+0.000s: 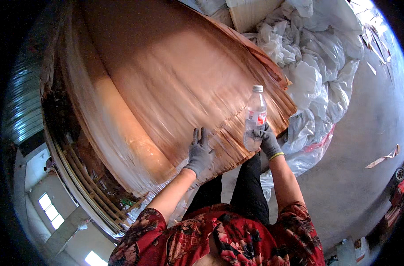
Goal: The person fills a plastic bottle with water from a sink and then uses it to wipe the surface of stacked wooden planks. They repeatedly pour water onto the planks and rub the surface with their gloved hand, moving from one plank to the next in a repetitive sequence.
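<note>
L hand (pixel 200 155) over brown sheets (pixel 175 84), fingers partly spread; clear bottle (pixel 255 116) above sheets' near R edge, contents hard to tell; long axis near-vert. in view, white cap (pixel 258 88) pointing away from wearer; R hand (pixel 269 142), fingers gripping bottle's lower part.

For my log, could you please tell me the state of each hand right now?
Left hand: open, over the brown sheets; whether it touches them cannot be told.
Right hand: closed on the plastic bottle.
</note>
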Demonstrator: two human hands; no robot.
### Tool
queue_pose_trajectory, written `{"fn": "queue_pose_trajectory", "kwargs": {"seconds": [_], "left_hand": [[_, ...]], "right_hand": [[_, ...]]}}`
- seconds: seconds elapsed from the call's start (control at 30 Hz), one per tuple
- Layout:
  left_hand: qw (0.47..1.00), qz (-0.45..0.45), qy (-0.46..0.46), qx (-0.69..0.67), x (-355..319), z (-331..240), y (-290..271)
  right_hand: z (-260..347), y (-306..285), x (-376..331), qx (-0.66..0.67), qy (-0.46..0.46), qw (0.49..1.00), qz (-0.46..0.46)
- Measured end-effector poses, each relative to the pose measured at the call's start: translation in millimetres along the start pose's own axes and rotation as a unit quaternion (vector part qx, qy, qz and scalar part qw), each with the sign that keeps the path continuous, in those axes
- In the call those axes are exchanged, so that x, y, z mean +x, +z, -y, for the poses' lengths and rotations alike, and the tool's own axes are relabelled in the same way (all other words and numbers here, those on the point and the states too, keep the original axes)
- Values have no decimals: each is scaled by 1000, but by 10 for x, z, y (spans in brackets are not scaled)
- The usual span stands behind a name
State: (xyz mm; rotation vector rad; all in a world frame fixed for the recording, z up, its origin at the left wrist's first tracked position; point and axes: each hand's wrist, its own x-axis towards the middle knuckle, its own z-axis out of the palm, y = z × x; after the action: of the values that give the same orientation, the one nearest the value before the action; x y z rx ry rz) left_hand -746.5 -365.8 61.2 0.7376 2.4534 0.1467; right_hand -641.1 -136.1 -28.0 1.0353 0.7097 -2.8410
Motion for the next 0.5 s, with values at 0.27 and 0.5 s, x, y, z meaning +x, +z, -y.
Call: {"fn": "queue_pose_trajectory", "kwargs": {"seconds": [0.27,0.5], "left_hand": [[969,-99,-95,-205,58,183,109],[776,-67,-217,-588,1024,107,-456]], "right_hand": [[-371,141,421,107,-27,994,-12],[-209,152,403,179,-17,984,0]]}}
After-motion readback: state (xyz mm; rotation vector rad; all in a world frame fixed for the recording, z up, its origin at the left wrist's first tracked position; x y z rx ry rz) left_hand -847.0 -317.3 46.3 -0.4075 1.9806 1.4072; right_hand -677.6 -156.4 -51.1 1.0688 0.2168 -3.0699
